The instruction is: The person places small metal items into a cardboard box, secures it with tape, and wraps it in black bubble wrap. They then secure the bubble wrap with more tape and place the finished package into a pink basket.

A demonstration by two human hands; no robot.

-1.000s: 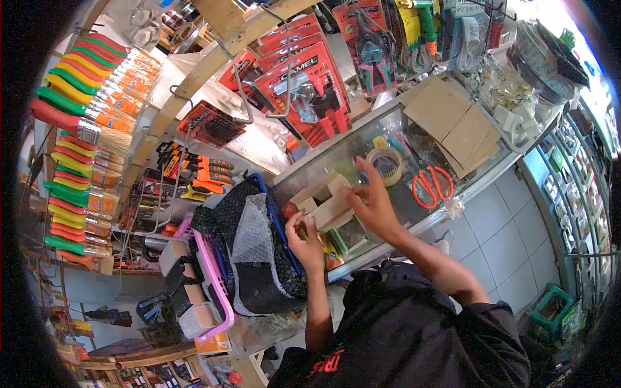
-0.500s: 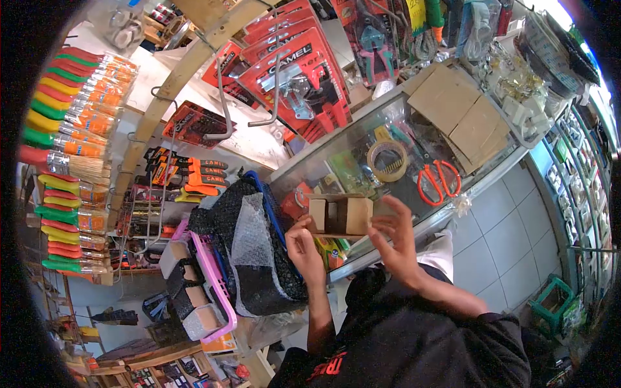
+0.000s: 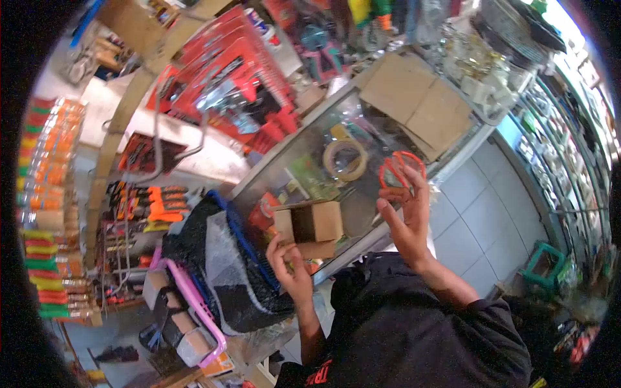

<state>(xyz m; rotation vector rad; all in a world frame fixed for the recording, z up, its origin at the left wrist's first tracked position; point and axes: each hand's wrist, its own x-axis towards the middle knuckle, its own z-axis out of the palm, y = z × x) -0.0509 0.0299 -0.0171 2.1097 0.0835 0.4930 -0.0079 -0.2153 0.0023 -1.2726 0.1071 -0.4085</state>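
A small brown cardboard box (image 3: 328, 222) with an uncovered top rests on the glass counter, its inside dark. At its lower left corner are the fingertips of my left hand (image 3: 294, 271), with the fingers bent and apart. My right hand (image 3: 411, 223) is open and raised to the right of the box, holding nothing. Its fingers overlap the red-handled scissors (image 3: 417, 161) in this view. Behind the box lies a roll of tape (image 3: 345, 160) on the glass.
Flattened cardboard (image 3: 420, 103) covers the counter's far end. To the left are a bubble-wrapped bundle (image 3: 226, 271) and a pink basket (image 3: 194, 304). Red carded tools (image 3: 239, 84) and metal hooks hang beyond the counter. Tiled floor (image 3: 479, 200) lies on the right.
The view has shifted, so the counter appears further left and is blurred. My right hand has moved away from the box toward the scissors. My left hand stays beside the box.
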